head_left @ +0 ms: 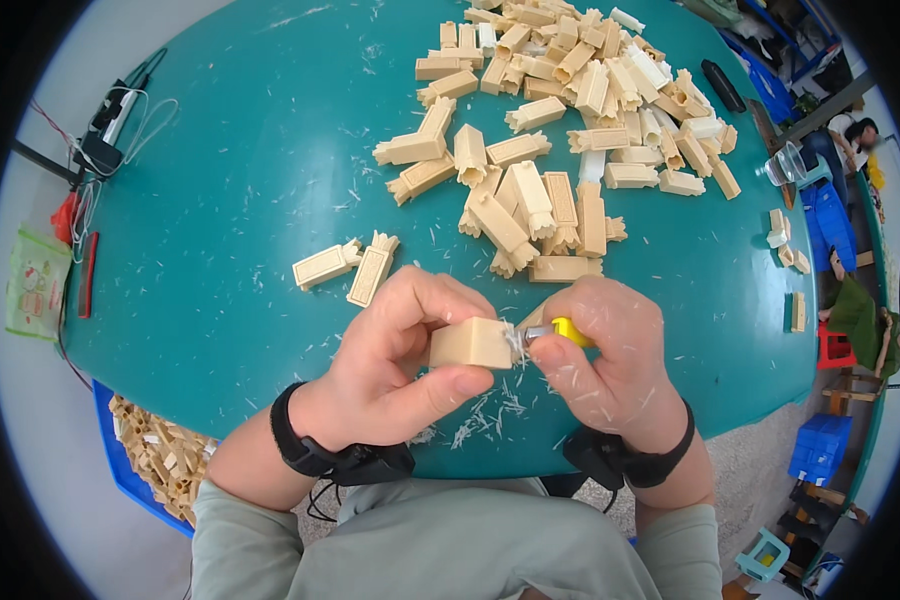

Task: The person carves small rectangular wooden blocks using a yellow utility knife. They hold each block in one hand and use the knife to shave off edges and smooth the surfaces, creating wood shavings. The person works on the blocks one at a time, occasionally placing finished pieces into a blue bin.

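Note:
My left hand [390, 365] is closed around a beige plastic block [470, 343], holding it over the near part of the table with its smooth end toward me. In my right hand [610, 365] is a small yellow-handled knife [572, 332], gripped between thumb and fingers. Its metal part touches or nearly touches the block's right edge, where pale shavings cling; the exact contact is too small to tell. Just beyond my left hand lie two loose beige blocks, one tilted [327, 264] and one more upright [374, 270], each with a jagged-looking end. Shavings [485, 415] lie scattered below my hands.
A big heap of beige and white blocks [580, 90] covers the far right of the green table [220, 180]. A blue bin [130, 480] full of blocks stands at lower left. A black marker-like object [722, 86] and a clear cup [782, 163] are at the right edge.

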Tool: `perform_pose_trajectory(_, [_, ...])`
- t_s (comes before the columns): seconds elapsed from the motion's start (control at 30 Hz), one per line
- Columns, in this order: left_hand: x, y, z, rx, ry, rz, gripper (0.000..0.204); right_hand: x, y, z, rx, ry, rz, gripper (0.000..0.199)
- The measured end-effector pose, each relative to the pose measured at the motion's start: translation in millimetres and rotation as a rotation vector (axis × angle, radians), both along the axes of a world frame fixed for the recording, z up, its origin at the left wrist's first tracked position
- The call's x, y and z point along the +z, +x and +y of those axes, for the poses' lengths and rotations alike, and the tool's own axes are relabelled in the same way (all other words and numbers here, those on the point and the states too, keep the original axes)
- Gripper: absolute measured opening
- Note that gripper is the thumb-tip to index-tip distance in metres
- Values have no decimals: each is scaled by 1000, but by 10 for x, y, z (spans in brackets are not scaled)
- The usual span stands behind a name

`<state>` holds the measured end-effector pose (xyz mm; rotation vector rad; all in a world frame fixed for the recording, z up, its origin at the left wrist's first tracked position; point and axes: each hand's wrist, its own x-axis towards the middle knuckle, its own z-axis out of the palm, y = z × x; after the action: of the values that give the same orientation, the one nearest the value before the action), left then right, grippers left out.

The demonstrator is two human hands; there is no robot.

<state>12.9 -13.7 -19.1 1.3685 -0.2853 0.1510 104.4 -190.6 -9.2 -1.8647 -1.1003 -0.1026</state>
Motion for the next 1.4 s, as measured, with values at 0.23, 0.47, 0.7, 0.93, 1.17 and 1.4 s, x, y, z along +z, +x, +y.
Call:
perform_pose_trajectory(0.23, [55,-22,31,-68,56,-34,42,93,-20,-22,-76,-18,336,26])
perform_pose_trajectory(0.47, [0,50,35,154,113,-57,34,139,-101,-25,-7,-37,469,28])
perform_pose_trajectory(0.7, [-8,42,42,408,537,-239,32,78,-118,-5,-26,-64,406,28])
perform_pose_trajectory(0.93, [10,75,29,498,694,-376,34,45,-108,9,-31,-79,342,27])
perform_pose_trajectory(1.17, [9,60,31,460,688,-427,33,36,-103,14,-85,-101,258,28])
perform_pose_trajectory(1.4, [54,62,105,415,607,-337,33,62,-54,13,-98,-127,422,29])
